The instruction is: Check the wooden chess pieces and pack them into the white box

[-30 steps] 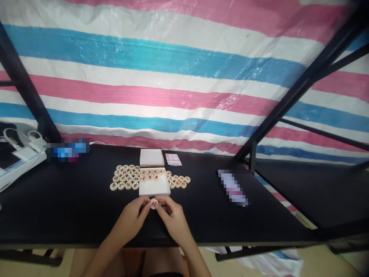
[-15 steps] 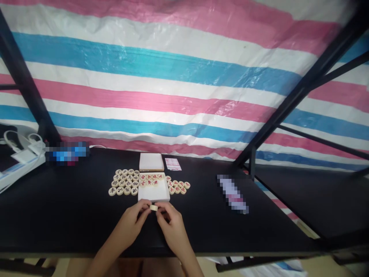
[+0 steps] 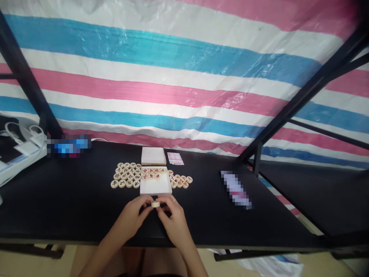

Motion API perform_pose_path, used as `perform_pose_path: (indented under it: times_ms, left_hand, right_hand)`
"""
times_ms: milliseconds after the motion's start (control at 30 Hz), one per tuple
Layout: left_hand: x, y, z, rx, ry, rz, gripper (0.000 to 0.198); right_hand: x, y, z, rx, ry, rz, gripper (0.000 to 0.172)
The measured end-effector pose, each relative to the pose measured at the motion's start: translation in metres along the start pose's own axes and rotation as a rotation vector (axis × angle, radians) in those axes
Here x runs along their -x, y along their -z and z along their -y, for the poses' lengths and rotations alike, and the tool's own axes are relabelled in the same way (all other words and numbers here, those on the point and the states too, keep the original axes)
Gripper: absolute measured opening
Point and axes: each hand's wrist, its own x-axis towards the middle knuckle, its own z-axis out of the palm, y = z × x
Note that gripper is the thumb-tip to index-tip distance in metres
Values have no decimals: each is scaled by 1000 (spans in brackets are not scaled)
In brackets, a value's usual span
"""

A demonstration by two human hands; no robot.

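My left hand (image 3: 135, 215) and my right hand (image 3: 171, 215) meet over the near middle of the black table (image 3: 72, 207), fingertips pinched together on one round cream chess piece (image 3: 155, 204), seen edge-on. Just beyond my fingers lies a shallow white box (image 3: 155, 186) with a few red-marked pieces in its far half. A block of black-marked pieces (image 3: 126, 176) lies left of the box. Red-marked pieces (image 3: 180, 180) lie to its right.
A white lid (image 3: 153, 156) and a small pink-printed card (image 3: 175, 158) lie behind the box. A blurred strip (image 3: 236, 189) rests at the right. A power strip with white plugs (image 3: 21, 152) sits far left. Black frame posts rise before a striped tarp.
The piece between my fingers has turned from face-up to edge-on. Both hands stay together in front of the box; the view has shifted slightly.
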Motion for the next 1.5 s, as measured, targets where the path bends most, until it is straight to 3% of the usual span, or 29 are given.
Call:
perform_pose_path:
  times_ms: [533, 633, 800, 1300, 1500]
  left_hand:
    - [1, 0, 3, -16, -23, -7, 15]
    - [1, 0, 2, -14, -20, -14, 14]
    - [1, 2, -4, 47, -23, -12, 17]
    - [-2, 6, -13, -34, 10, 8, 34]
    - [-3, 4, -9, -57, -19, 24, 28]
  right_hand:
    - [1, 1, -4, 3, 14, -12, 16]
    - [1, 1, -7, -46, -49, -20, 12]
    - [1, 1, -2, -134, -138, -29, 23]
    - [2, 3, 9, -41, -105, 26, 25]
    - [2, 0, 2, -57, -80, -24, 19]
